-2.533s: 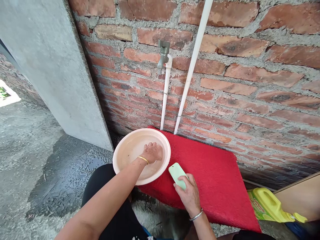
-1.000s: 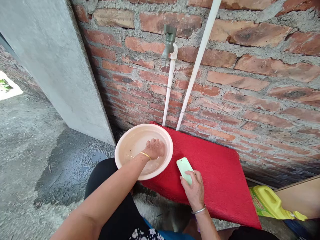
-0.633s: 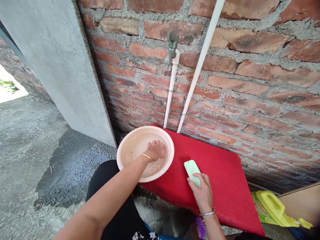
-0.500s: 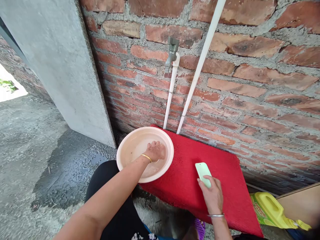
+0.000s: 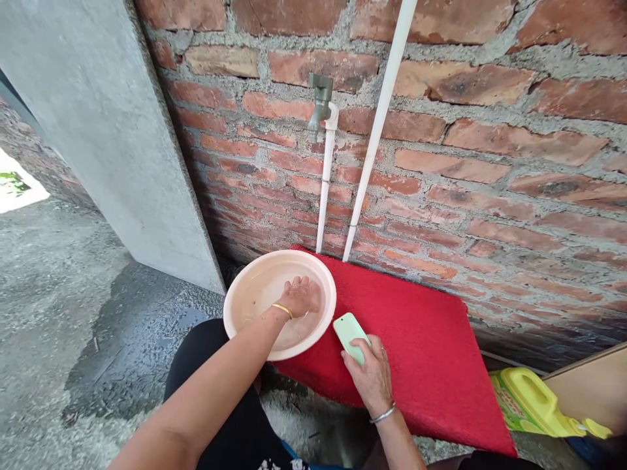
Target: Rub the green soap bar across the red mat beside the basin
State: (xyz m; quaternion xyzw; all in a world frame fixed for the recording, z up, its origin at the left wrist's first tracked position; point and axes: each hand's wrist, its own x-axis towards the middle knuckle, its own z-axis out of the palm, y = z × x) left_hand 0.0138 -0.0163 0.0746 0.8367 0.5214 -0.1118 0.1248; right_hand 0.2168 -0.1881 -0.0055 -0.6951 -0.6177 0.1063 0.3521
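A round, pale pink basin with shallow, clear water stands on the left end of a red cloth-like cover. My left hand, with a gold bangle at the wrist, is down in the basin's water, fingers slightly apart and seemingly bent. Nothing shows in it. My right hand, wearing a silver bangle, grips a pale green oblong thing with rounded corners and a small dark hole near its far end. This is just right of the basin, over the red cover; its underside is hidden.
A grey tap on a white pipe is fixed to the brick wall behind the basin. A grey slab leans at the left above wet concrete floor. At lower right lies a yellow jug.
My right hand has moved left with the pale green oblong thing, close to the basin's rim. The left hand stays in the water. The view has shifted slightly.
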